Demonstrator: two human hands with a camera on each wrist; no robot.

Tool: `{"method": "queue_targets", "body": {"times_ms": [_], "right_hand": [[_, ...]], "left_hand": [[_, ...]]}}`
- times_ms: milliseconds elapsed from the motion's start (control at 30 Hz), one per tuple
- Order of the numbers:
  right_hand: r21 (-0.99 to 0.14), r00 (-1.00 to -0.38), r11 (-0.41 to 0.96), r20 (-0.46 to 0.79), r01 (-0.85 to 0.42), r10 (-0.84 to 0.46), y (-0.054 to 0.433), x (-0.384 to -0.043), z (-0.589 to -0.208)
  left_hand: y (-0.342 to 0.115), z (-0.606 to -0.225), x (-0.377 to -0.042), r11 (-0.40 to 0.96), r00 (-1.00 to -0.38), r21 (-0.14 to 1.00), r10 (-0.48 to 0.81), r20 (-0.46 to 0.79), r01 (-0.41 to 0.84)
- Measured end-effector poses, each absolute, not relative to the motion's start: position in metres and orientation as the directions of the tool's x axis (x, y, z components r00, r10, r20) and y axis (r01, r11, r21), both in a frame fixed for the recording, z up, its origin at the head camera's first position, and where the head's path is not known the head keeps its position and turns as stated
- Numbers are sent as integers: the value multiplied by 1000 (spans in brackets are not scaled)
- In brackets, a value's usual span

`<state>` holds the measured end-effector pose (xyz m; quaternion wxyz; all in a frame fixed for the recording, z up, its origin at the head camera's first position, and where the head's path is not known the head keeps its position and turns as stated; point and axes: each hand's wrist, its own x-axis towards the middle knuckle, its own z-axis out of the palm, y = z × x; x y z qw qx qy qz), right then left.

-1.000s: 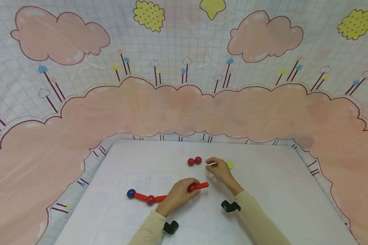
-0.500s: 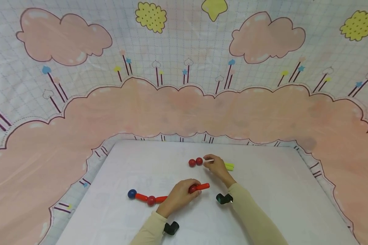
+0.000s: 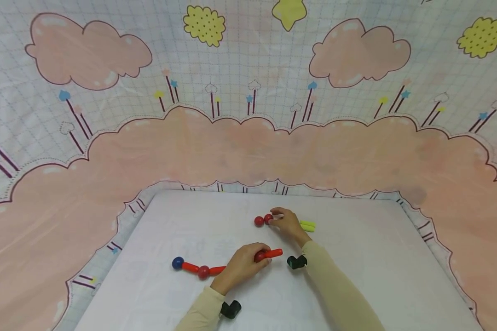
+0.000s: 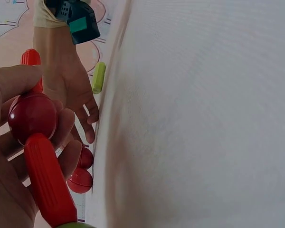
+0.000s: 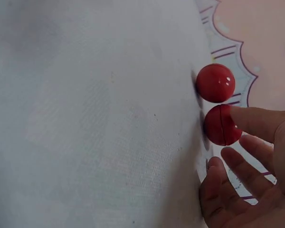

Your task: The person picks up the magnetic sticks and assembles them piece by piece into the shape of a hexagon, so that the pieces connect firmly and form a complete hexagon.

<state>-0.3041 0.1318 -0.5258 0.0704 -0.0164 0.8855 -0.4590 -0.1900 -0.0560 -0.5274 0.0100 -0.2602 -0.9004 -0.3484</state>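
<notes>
My left hand (image 3: 242,263) grips a red ball (image 4: 33,118) in a chain of balls and rods. One red rod (image 3: 274,253) sticks out past its fingers; another red rod (image 4: 48,178) runs back under the palm. The chain's other end shows a red ball (image 3: 204,272) and a blue ball (image 3: 177,263); its middle is hidden by the hand. Farther back, my right hand (image 3: 289,224) reaches the nearer of two loose red balls (image 5: 222,124). Its thumb overlaps that ball while the other fingers spread loosely below it. The second loose ball (image 5: 215,83) is beside it.
Yellow-green rods (image 3: 308,226) lie on the white table (image 3: 377,257) just right of the right hand. A patterned cloth (image 3: 248,151) hangs behind the table's far edge. A black wrist camera (image 3: 297,262) sits on the right wrist.
My right hand has moved left and its fingertips now come to the nearer loose red ball, uncovering more of the yellow-green rods. The left hand keeps its hold on the chain.
</notes>
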Motion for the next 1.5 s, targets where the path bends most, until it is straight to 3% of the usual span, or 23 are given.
{"method": "queue_targets", "body": {"times_ms": [833,1500], "right_hand": [[-828,-997,561,-53,14,-53,133,-296,-509],[-830,-992,544,78,-120,-100,140,-251,-481]], "left_hand": [[-55,-528,-191,630,-873,629,454,177,455],[-57,-528,-191,618,-870,632,449,204,467]]}}
